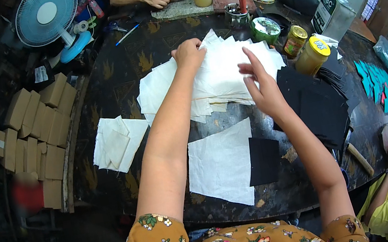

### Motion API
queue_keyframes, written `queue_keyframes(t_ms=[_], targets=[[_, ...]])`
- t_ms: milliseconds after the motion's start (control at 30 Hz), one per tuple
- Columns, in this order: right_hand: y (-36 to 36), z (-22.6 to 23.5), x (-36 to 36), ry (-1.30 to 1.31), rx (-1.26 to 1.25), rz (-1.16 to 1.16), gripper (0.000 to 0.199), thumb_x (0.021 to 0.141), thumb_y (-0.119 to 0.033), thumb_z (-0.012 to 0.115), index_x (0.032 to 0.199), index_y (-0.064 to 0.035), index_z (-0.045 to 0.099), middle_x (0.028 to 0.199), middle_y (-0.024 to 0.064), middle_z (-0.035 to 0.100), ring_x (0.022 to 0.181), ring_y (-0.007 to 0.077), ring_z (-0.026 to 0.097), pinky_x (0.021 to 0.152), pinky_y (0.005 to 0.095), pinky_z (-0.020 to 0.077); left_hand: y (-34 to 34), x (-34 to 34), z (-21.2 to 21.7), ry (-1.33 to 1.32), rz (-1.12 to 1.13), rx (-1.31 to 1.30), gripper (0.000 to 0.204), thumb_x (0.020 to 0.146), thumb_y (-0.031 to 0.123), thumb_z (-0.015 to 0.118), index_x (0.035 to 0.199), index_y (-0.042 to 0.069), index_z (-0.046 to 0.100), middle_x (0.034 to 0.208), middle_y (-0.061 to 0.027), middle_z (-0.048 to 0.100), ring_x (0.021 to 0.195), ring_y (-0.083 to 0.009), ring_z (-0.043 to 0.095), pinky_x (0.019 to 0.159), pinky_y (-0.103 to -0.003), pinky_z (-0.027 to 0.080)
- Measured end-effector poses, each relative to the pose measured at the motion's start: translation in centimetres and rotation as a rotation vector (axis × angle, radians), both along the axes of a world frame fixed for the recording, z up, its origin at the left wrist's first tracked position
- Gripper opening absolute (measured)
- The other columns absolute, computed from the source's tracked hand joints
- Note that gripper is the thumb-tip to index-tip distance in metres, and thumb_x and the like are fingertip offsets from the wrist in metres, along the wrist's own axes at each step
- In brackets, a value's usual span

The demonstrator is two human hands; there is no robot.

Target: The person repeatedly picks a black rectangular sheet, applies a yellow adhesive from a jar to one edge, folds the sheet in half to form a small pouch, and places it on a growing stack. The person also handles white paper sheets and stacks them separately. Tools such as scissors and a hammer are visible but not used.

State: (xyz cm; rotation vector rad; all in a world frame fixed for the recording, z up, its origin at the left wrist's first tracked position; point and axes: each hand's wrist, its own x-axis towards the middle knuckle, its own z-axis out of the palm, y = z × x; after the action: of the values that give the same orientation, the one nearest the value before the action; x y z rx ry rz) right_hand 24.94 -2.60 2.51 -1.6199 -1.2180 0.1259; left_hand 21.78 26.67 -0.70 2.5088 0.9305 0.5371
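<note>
A fanned stack of white cloth pieces [231,67] lies across the middle of the table. My left hand [189,55] reaches to its far edge, fingers bent and closed on the edge of the cloth pieces. At the stack's near right side, my right hand [261,83] hovers with fingers apart, holding nothing. Nearer to me, a single white cloth piece [220,165] lies flat, and a black rectangular piece [265,160] sits against its right edge. A smaller pile of folded white cloth [117,143] rests to the left of my left forearm. Black sheets [316,104] are stacked to the right.
Jars, including a yellow-lidded one [312,55], and a metal can [332,13] stand beyond the black sheets. A hammer [360,159] lies near the right edge. Teal cut pieces [377,83] are farther right. Cardboard boxes [30,121] and a fan [47,14] are left. Two other people work nearby.
</note>
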Motion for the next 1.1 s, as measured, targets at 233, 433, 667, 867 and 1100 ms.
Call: queue_keyframes(t_ms=[233,433,667,867,1100], targets=[[2.8,-2.9,3.3,0.107,-0.147,-0.169,0.067,0.112,-0.002,0.05,0.174,-0.0133,0.028,0.134,0.0256,0.073,0.122,0.0292,0.073,0.109,0.0389,0.0526,-2.0,-5.8,5.5,-0.749,-0.28,-0.041,0.015,0.102,0.015,0.073,0.108,0.002,0.067,0.083,-0.0138,0.069,0.072,-0.0189,0.062,0.069,-0.036,0.051],[-1.7,1.5,-0.7,0.282,0.311,0.146,0.102,0.099,-0.05,0.078,0.176,-0.0093,0.025,0.148,0.026,0.064,0.139,0.032,0.061,0.121,0.0424,0.0424,-9.7,-13.4,13.5,-0.756,-0.631,-0.107,0.013,0.108,0.012,0.072,0.114,0.001,0.074,0.084,0.0052,0.064,0.077,-0.003,0.054,0.068,-0.022,0.045],[-12.6,4.2,-12.1,0.62,-0.029,0.287,0.095,0.089,-0.007,0.088,0.169,-0.0033,0.036,0.106,0.0095,0.078,0.101,0.0159,0.074,0.095,0.0348,0.0565,-17.0,-20.5,15.1,-0.543,-0.835,-0.548,0.018,0.11,0.017,0.07,0.121,0.003,0.074,0.099,-0.0003,0.074,0.092,-0.005,0.068,0.084,-0.023,0.054],[-17.4,3.0,-13.6,0.195,0.014,0.04,0.133,0.07,-0.053,0.102,0.172,-0.0055,0.031,0.16,0.0201,0.053,0.147,0.028,0.053,0.111,0.044,0.0502,-20.3,-22.6,13.5,-0.305,-0.825,-1.031,0.019,0.109,0.019,0.071,0.117,0.002,0.072,0.102,0.0028,0.07,0.096,-0.0041,0.062,0.086,-0.024,0.052],[-18.9,0.6,-17.2,0.877,-0.139,0.108,0.102,0.096,0.0,0.081,0.177,-0.0121,0.019,0.108,0.007,0.069,0.098,0.0092,0.066,0.085,0.0255,0.0554,-20.2,-20.6,8.8,-0.059,-0.56,-0.691,0.022,0.103,0.02,0.074,0.106,-0.001,0.078,0.092,-0.0064,0.076,0.085,-0.0118,0.066,0.078,-0.029,0.053]])
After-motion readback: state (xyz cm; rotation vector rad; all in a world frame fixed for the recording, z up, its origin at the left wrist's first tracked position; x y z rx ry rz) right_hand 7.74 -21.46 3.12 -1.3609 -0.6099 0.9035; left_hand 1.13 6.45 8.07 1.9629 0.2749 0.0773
